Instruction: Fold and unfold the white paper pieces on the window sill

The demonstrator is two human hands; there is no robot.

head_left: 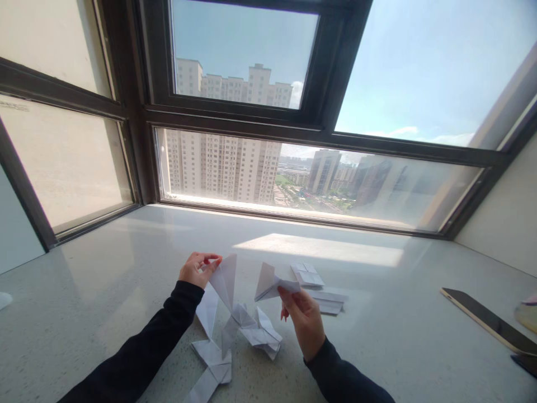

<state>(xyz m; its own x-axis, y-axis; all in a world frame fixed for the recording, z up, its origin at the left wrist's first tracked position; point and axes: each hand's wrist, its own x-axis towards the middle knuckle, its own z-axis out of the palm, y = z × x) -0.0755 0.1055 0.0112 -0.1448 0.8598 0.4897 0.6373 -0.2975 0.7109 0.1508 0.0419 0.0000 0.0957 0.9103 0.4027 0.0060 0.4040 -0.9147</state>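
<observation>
My left hand [200, 270] pinches the upper edge of a folded white paper piece [226, 277], which hangs point-down above the counter. Between the thumb and fingers of my right hand [302, 319] is another folded paper piece [265, 281], with a flared end facing left. Below and between my hands lie several loose paper folds, among them a crumpled-looking one [265, 338] and a zigzag one [213, 361] nearer to me. Just past my right hand rest a squarish folded paper [307, 275] and a flat paper strip [330, 302].
The speckled pale counter [377, 347] runs up to a dark-framed window [251, 120] at the back, with tall buildings outside. A phone [482, 319] lies at the right. A white object [5, 300] shows at the left edge. Sunlight falls across the counter near the window.
</observation>
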